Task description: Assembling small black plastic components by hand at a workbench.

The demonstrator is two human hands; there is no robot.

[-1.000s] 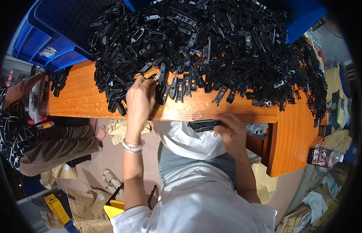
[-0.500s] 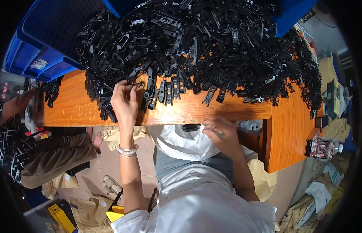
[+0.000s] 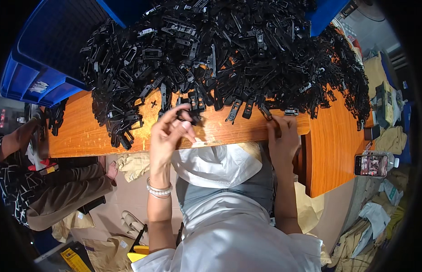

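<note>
My left hand hovers over the table's front edge, its fingers curved and apart, slightly blurred. Just beyond its fingertips lie several black plastic clip-like parts, partly covered by that hand. Farther right, my right hand reaches the front of the pile, with thumb and forefinger at the lower end of a small black plastic part. Two similar slotted parts lie side by side to its left. A huge heap of such black parts covers the back of the wooden table.
A blue crate stands at the far left, and another blue panel rises at the back right. A white bag lies across my lap. A phone sits by the table's right side. Another person's leg is at left.
My left hand has moved right and nearer, off the left side of the pile. My right hand has risen from the lap to the pile's front edge. The view has shifted slightly.
</note>
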